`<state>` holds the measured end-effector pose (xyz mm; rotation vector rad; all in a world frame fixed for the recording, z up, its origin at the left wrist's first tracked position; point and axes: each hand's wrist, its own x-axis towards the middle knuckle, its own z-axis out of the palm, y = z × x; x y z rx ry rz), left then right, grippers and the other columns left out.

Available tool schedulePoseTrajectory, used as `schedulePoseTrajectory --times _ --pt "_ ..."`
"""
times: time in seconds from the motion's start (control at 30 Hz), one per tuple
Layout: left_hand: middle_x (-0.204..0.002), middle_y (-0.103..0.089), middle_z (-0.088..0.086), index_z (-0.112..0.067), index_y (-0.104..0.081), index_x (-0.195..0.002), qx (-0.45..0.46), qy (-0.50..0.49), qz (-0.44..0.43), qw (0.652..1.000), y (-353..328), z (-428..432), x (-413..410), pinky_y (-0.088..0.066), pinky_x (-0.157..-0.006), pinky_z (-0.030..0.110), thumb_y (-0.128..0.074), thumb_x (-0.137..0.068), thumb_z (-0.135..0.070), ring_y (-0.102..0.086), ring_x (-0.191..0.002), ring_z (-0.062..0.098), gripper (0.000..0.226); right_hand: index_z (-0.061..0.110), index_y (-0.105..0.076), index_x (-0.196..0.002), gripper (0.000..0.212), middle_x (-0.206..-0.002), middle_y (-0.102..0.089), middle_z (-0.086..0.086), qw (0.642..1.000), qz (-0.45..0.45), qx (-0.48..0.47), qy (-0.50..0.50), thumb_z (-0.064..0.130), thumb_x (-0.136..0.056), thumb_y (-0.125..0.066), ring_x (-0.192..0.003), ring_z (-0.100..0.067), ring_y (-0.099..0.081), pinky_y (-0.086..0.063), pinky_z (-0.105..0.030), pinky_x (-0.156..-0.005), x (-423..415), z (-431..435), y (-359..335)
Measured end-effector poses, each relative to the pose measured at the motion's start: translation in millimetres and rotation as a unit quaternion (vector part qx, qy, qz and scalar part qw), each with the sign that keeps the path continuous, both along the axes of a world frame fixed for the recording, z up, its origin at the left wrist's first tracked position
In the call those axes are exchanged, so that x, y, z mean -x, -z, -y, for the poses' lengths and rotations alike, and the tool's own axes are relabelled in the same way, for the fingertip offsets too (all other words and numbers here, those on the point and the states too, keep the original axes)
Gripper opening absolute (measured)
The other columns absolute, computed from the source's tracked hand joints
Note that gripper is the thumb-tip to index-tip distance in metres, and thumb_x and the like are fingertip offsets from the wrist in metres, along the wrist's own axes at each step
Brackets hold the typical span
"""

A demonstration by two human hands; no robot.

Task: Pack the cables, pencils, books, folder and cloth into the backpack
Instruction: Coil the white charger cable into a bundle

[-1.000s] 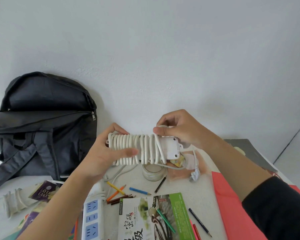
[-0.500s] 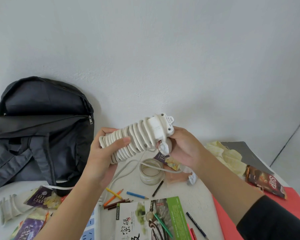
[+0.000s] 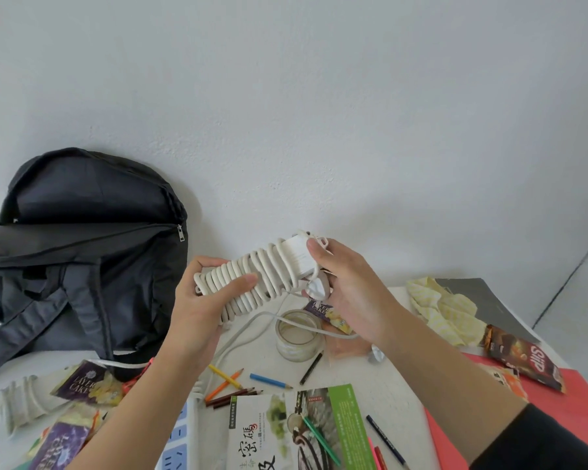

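Both hands hold one wound power strip (image 3: 265, 276) above the surface: left hand (image 3: 201, 300) wrapped around its coils, right hand (image 3: 347, 293) pinching the plug end. The backpack (image 3: 82, 252) stands open at far left; pencils (image 3: 238, 385), books (image 3: 296, 432), red folder (image 3: 557, 418) and yellow cloth (image 3: 445, 310) lie unpacked.

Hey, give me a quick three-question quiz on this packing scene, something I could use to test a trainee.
1. True or false: the backpack already holds the wound power strip.
2. Which hand grips the strip's wrapped end? A) left hand B) right hand C) neither
3. Fill in: the yellow cloth lies on a grey ____.

Key: 1 false, both hands hold it above the table. 2 A. 3 folder.
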<state>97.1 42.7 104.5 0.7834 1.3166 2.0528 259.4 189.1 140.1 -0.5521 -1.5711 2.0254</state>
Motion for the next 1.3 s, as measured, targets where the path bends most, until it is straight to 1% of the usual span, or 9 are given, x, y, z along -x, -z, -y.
schedulePoseTrajectory --times 0.17,0.27,0.43,0.53,0.63,0.8,0.93,1.2,1.3 --pt "-0.096 -0.058 0.013 -0.012 -0.056 -0.099 0.01 0.019 -0.08 0.997 -5 6 0 -0.053 -0.075 0.048 -0.095 -0.057 -0.026 -0.06 -0.084 0.033 0.06 0.006 -0.068 -0.127 0.051 -0.122 -0.07 -0.018 0.997 0.036 0.014 -0.063 0.024 -0.081 -0.082 -0.106 -0.028 -0.066 -0.049 -0.044 -0.095 -2 -1 0" --pt "-0.094 -0.059 0.016 -0.009 -0.054 -0.103 0.02 0.042 -0.118 0.992 -11 9 -2 -0.055 -0.072 0.044 -0.095 -0.059 -0.026 -0.061 -0.082 0.033 0.063 0.001 -0.068 -0.127 0.046 -0.123 -0.07 -0.02 0.994 0.028 0.048 -0.097 0.013 -0.084 -0.079 -0.109 -0.031 -0.067 -0.049 -0.048 -0.102 -2 -1 5" --pt "-0.095 -0.061 0.008 -0.021 -0.059 -0.112 0.074 0.071 -0.163 0.981 -22 11 1 -0.055 -0.075 0.041 -0.094 -0.061 -0.035 -0.062 -0.084 0.025 0.063 0.002 -0.067 -0.129 0.052 -0.126 -0.067 -0.022 0.987 0.016 0.081 -0.137 0.013 -0.08 -0.082 -0.109 -0.031 -0.067 -0.055 -0.044 -0.089 -4 -5 7" --pt "-0.108 -0.063 0.01 -0.031 -0.055 -0.134 0.04 0.155 -0.051 0.986 -28 15 8 -0.049 -0.082 0.043 -0.084 -0.073 -0.03 -0.061 -0.093 0.025 0.068 0.013 -0.07 -0.12 0.046 -0.118 -0.07 -0.015 0.988 -0.006 0.117 -0.104 0.013 -0.076 -0.084 -0.106 -0.032 -0.065 -0.053 -0.053 -0.092 -4 -6 10" --pt "-0.124 -0.064 0.01 -0.018 -0.054 -0.135 -0.085 0.143 0.073 0.983 -30 12 8 -0.052 -0.09 0.036 -0.064 -0.084 -0.014 -0.063 -0.105 0.021 0.052 0.028 -0.059 -0.127 0.058 -0.118 -0.069 -0.012 0.986 -0.023 0.165 -0.031 0.01 -0.077 -0.082 -0.107 -0.035 -0.061 -0.045 -0.069 -0.1 -3 -6 14" --pt "-0.134 -0.064 0.005 -0.015 -0.067 -0.128 -0.07 0.057 -0.048 0.995 -26 5 -5 -0.055 -0.093 0.03 -0.069 -0.094 -0.025 -0.061 -0.112 0.019 0.036 0.019 -0.061 -0.12 0.046 -0.12 -0.066 -0.017 0.989 -0.044 0.14 -0.027 0.008 -0.08 -0.078 -0.108 -0.036 -0.064 -0.042 -0.077 -0.097 -6 -1 20" --pt "-0.137 -0.067 -0.006 -0.022 -0.062 -0.135 -0.091 0.033 -0.009 0.995 -22 2 -16 -0.047 -0.109 0.027 -0.06 -0.091 -0.028 -0.055 -0.135 0.007 0.045 0.015 -0.059 -0.106 0.034 -0.112 -0.068 -0.019 0.993 -0.061 0.101 -0.026 0.007 -0.079 -0.078 -0.101 -0.037 -0.067 -0.041 -0.078 -0.098 -7 3 17" --pt "-0.131 -0.07 -0.008 -0.029 -0.07 -0.127 -0.145 0.044 0.082 0.985 -34 -6 -33 -0.058 -0.086 0.025 -0.042 -0.103 -0.032 -0.059 -0.131 0.01 0.037 0.007 -0.051 -0.128 0.057 -0.132 -0.064 -0.025 0.98 -0.145 0.126 -0.056 0.018 -0.081 -0.082 -0.116 -0.041 -0.066 -0.055 -0.064 -0.088 -4 12 17" --pt "-0.145 -0.059 -0.003 -0.029 -0.057 -0.14 -0.154 0.028 0.031 0.987 -36 -12 -36 -0.058 -0.089 0.03 -0.059 -0.095 -0.05 -0.056 -0.136 0.014 0.049 -0.001 -0.046 -0.142 0.056 -0.139 -0.06 -0.024 0.975 -0.157 0.14 -0.077 0.016 -0.093 -0.066 -0.125 -0.039 -0.062 -0.05 -0.066 -0.098 -4 14 20"
